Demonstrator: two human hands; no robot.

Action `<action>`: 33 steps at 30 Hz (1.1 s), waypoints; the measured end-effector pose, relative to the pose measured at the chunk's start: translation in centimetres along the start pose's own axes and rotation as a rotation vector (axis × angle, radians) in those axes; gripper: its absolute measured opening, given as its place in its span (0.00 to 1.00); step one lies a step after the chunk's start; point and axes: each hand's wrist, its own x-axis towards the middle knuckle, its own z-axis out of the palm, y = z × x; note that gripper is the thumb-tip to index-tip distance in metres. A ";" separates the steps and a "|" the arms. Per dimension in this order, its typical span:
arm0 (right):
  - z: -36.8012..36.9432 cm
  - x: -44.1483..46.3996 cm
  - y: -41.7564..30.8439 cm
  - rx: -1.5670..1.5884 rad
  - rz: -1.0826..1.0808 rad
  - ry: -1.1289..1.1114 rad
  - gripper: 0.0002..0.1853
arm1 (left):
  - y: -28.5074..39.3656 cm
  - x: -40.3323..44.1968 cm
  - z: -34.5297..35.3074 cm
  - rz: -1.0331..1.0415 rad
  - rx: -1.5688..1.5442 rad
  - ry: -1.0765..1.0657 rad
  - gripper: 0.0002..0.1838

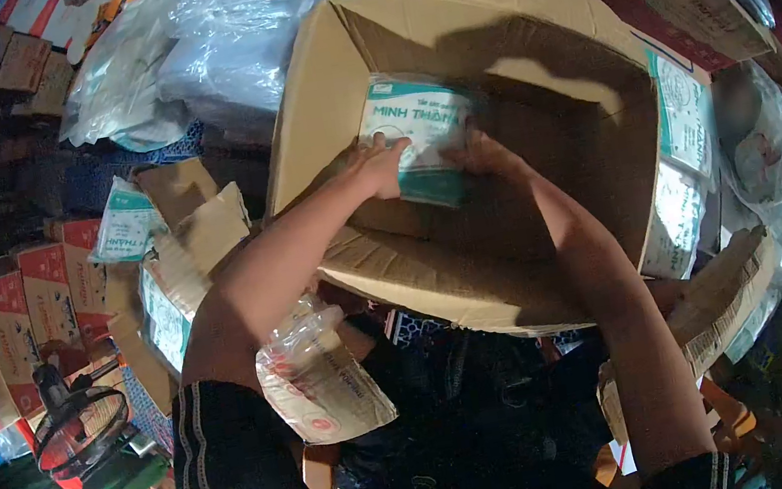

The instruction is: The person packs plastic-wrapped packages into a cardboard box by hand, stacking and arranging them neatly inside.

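Note:
A large open cardboard box (319, 103) stands in front of me. Inside it, toward its left side, lies a green and white plastic packet (416, 104) with printed lettering. On the packet's left edge rests my left hand (383, 165), its thumb over the top and its other fingers partly hidden. My right hand (488, 151) is at the packet's right edge, fingers curled and slightly blurred. Both hands hold the packet between them. The rest of the box floor is brown cardboard in shadow.
More green and white packets (682, 115) stand right of the box, others (127, 223) at left. Clear plastic bags (227, 56) lie at the upper left. Red and brown cartons (46, 306) and a small black fan (83, 427) are at left. A cardboard flap (724, 306) sticks out lower right.

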 end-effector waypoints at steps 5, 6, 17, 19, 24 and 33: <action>-0.2 0.1 -3.4 -0.065 0.133 -0.014 0.37 | 0.3 -0.7 -1.2 -0.039 -0.087 -0.107 0.52; -0.2 -0.1 -3.7 -0.067 0.172 -0.046 0.39 | 0.2 -0.6 -1.1 -0.039 -0.126 -0.136 0.52; 0.7 -1.8 -3.1 -0.069 0.498 -0.168 0.57 | 1.7 -2.5 -3.1 -0.203 -0.264 -0.264 0.53; 0.8 -2.0 -3.3 -0.060 0.447 -0.156 0.57 | -0.1 -0.4 -0.3 -0.164 0.019 0.043 0.56; 0.7 -2.3 -3.0 -0.048 0.336 -0.152 0.57 | -1.2 1.7 0.8 -0.176 -0.148 -0.028 0.64; 0.9 -3.3 -1.3 -0.022 0.242 -0.313 0.26 | 0.3 -1.2 -2.2 -0.343 -0.411 -0.204 0.62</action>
